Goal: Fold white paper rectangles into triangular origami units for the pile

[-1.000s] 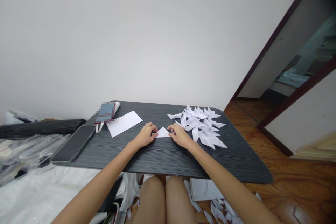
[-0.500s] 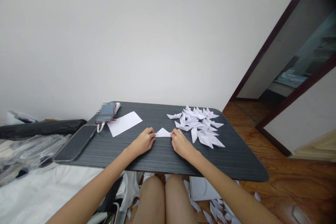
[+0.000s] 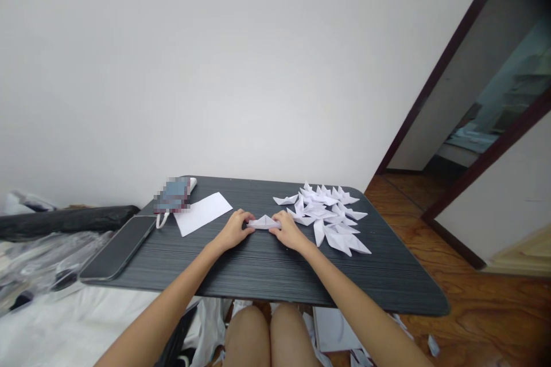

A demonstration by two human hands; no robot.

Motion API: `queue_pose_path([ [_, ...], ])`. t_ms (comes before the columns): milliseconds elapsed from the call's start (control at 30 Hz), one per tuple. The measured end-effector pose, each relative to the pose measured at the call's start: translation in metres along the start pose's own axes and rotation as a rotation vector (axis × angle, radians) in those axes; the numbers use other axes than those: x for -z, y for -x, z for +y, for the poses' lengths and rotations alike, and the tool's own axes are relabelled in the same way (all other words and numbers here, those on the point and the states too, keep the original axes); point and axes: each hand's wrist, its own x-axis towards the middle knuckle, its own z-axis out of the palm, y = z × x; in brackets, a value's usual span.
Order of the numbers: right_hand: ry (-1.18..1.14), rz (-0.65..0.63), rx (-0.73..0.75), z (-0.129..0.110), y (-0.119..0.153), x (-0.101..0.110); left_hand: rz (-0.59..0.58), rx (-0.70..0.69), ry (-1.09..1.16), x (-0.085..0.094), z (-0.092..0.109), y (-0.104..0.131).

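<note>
A small folded white paper boat (image 3: 263, 222) is held low over the middle of the dark table, its pointed peak facing up. My left hand (image 3: 236, 229) pinches its left end between thumb and fingers. At the opposite end, my right hand (image 3: 287, 230) is closed on the paper in the same way. Just right of that hand lies a heap of finished paper boats (image 3: 321, 212), several of them overlapping. To the left of my hands rests a flat sheet of white paper (image 3: 202, 214).
A blurred-out object with a white strap (image 3: 173, 195) sits at the table's back left. A black phone (image 3: 119, 246) lies along the left edge of the dark table (image 3: 267, 275). White wall rises behind; paper pieces (image 3: 433, 345) are on the wooden floor.
The paper between my hands now looks like a narrower, longer boat shape, and my fingers have shifted on its ends. The camera view has tilted slightly, so the table appears lower.
</note>
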Motion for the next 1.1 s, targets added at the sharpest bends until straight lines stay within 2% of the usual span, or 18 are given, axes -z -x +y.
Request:
queue_pose_path([
  [100, -0.216, 0.03, 0.072, -0.001, -0.007, 0.011, 0.024, 0.035, 0.26, 0.006, -0.002, -0.008],
  [200, -0.429, 0.086, 0.019, 0.001, -0.023, 0.027, 0.016, 0.114, 0.717, 0.013, 0.002, -0.025],
  [267, -0.521, 0.159, 0.065, 0.003, -0.036, 0.037, 0.036, 0.105, 0.96, 0.014, 0.008, -0.038],
  [367, -0.593, 0.249, 0.151, 0.006, -0.052, 0.045, 0.113, 0.036, 1.123, 0.009, 0.02, -0.054],
  [500, -0.681, 0.317, 0.16, 0.012, -0.056, 0.044, 0.258, -0.06, 1.15, 0.0, 0.029, -0.061],
  [633, -0.705, 0.302, 0.186, 0.013, -0.049, 0.04, 0.235, -0.076, 1.061, -0.004, 0.027, -0.059],
  [800, -0.75, 0.27, 0.175, 0.007, -0.043, 0.042, 0.267, -0.006, 1.046, -0.009, 0.021, -0.058],
  [1000, -1.14, 0.157, 0.083, 0.004, -0.035, 0.047, 0.356, -0.005, 0.996, -0.008, 0.02, -0.055],
  [1100, -1.239, 0.102, 0.028, 0.006, -0.034, 0.049, 0.374, -0.017, 0.946, -0.005, 0.019, -0.054],
])
